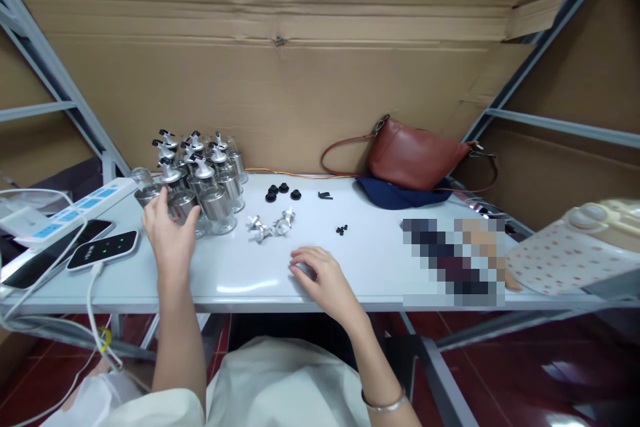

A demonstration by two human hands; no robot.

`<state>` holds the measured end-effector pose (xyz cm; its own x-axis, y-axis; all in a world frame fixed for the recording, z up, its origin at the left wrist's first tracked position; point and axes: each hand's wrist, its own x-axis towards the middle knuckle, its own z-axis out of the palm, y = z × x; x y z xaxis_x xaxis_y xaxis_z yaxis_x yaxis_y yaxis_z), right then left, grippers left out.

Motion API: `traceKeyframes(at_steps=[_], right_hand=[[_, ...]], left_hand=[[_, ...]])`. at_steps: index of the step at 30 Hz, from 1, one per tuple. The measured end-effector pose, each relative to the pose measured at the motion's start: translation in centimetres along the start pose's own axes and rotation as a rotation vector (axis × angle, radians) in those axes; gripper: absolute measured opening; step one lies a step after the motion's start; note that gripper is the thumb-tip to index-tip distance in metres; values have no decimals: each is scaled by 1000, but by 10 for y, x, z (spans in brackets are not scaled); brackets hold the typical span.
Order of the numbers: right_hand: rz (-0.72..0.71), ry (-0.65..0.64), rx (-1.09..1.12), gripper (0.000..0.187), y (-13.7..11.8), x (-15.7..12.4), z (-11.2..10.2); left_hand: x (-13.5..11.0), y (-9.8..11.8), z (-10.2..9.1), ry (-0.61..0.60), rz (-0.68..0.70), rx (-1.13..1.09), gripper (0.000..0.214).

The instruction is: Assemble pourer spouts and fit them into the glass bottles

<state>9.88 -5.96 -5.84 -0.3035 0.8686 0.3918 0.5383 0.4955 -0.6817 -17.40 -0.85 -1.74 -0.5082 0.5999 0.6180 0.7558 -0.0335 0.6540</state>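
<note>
My left hand [170, 230] is at the front of a cluster of glass bottles with metal bands, its thumb and fingers apart. It reaches up to a front bottle [183, 203]; whether it touches the glass I cannot tell. Several bottles carry silver pourer tops [203, 168] with black levers. At the left edge of the cluster one bottle [143, 179] shows a bare glass neck. My right hand [320, 273] lies near the table's front edge, fingers loosely bent and holding nothing visible. Ahead of it are silver-and-clear pourer tops [284, 221] and small black pieces [342, 230].
Black stoppers [295, 194] and a flat black piece [325, 195] lie farther back. A brown handbag [417, 157] rests on a navy cap [395, 195]. Left are a power strip [83, 210] and a cabled device [103, 250]. A dotted container [565, 250] stands right, beside a blurred patch.
</note>
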Motion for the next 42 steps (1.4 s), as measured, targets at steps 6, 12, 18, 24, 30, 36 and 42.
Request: traceKeyframes(at_steps=[6, 12, 18, 24, 30, 36, 42], right_hand=[[15, 7, 36, 10, -1, 0, -2], [87, 17, 92, 13, 2, 4, -5], [153, -41, 192, 15, 12, 7, -15], [168, -51, 231, 16, 14, 5, -17], [199, -54, 212, 18, 12, 4, -18], [196, -42, 179, 18, 10, 4, -19], [208, -51, 169, 19, 10, 4, -18]], left_hand=[[0, -3, -1, -111, 90, -5, 60], [-23, 73, -12, -55, 411, -150, 34], [-18, 136, 29, -654, 1032, -14, 29], [4, 86, 91, -893, 886, 112, 23], [5, 57, 104, -1010, 952, 119, 21], [4, 56, 109, -964, 925, 127, 17], [2, 57, 107, -965, 900, 86, 16]])
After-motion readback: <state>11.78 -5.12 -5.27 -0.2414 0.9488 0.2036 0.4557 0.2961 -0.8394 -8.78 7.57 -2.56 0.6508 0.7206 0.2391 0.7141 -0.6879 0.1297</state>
